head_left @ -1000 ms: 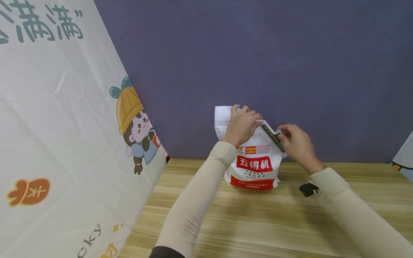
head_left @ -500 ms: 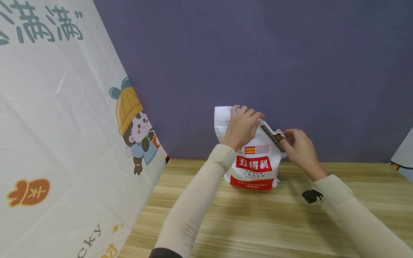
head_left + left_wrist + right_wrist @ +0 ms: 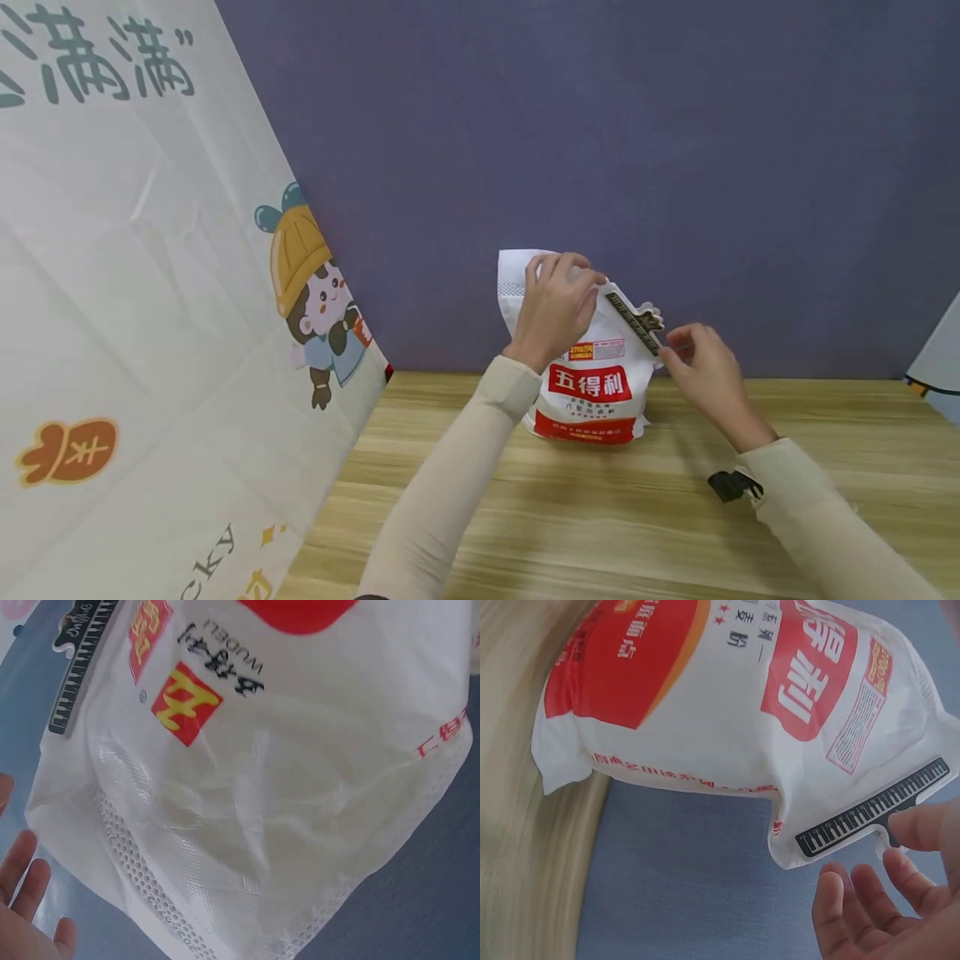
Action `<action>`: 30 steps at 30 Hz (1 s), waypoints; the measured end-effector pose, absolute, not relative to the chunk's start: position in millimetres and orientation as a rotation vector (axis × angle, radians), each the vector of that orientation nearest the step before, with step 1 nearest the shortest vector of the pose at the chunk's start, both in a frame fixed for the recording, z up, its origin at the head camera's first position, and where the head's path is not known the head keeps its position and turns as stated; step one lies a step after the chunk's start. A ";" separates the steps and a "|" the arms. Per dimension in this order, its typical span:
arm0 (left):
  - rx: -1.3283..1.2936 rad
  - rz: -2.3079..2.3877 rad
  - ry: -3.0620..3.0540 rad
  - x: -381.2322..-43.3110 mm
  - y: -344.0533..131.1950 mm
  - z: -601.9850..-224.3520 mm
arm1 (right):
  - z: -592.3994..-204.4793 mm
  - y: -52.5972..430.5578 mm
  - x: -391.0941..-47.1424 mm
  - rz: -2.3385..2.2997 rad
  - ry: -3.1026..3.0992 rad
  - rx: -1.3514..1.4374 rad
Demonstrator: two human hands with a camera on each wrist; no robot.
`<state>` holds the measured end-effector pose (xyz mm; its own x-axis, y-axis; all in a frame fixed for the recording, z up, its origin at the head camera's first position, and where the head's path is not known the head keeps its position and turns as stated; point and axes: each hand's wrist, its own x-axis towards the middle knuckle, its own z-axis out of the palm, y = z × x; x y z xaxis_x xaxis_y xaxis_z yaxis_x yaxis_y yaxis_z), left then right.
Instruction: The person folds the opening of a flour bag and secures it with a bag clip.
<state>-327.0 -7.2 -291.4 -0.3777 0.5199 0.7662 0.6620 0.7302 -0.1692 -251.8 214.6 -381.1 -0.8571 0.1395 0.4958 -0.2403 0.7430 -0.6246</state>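
A white and red flour bag [image 3: 590, 408] stands on the table against the dark wall. On its slanted upper right edge sits a bag clip [image 3: 634, 323] printed with piano keys; the right wrist view shows the clip [image 3: 870, 811] across the bag's corner. My left hand [image 3: 551, 308] is over the bag's top; in the left wrist view its fingers [image 3: 28, 889] lie apart from the plastic, bent loosely. Just off the clip's lower end is my right hand [image 3: 708, 377], thumb and fingers parted, holding nothing.
The wood-grain table [image 3: 570, 517] runs under both arms. A dark blue-grey wall [image 3: 600, 125] rises directly behind the bag. At left hangs a white printed sheet [image 3: 150, 317]. A black buckle [image 3: 731, 485] dangles by the right cuff.
My right hand has let go of the clip and drawn down and right, leaving the clip on the bag. My left hand's fingers have eased off the bag's top.
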 end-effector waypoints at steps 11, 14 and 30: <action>-0.893 -0.282 -2.138 -301.5 -24.4 -315.2 | -397.4 212.6 -236.7 0.958 -2.370 0.160; -0.893 -0.307 -2.165 -292.7 -31.3 -324.9 | -400.9 214.1 -232.8 0.981 -2.368 0.160; -0.821 -0.558 -2.218 -263.9 -70.9 -386.0 | -420.3 220.2 -215.1 0.965 -2.496 0.091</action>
<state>-263.9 -70.9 -386.0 -0.5565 0.3922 0.7324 0.6922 0.7064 0.1477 -215.1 220.2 -420.3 -0.8919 0.1014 0.4408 -0.2215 0.7518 -0.6211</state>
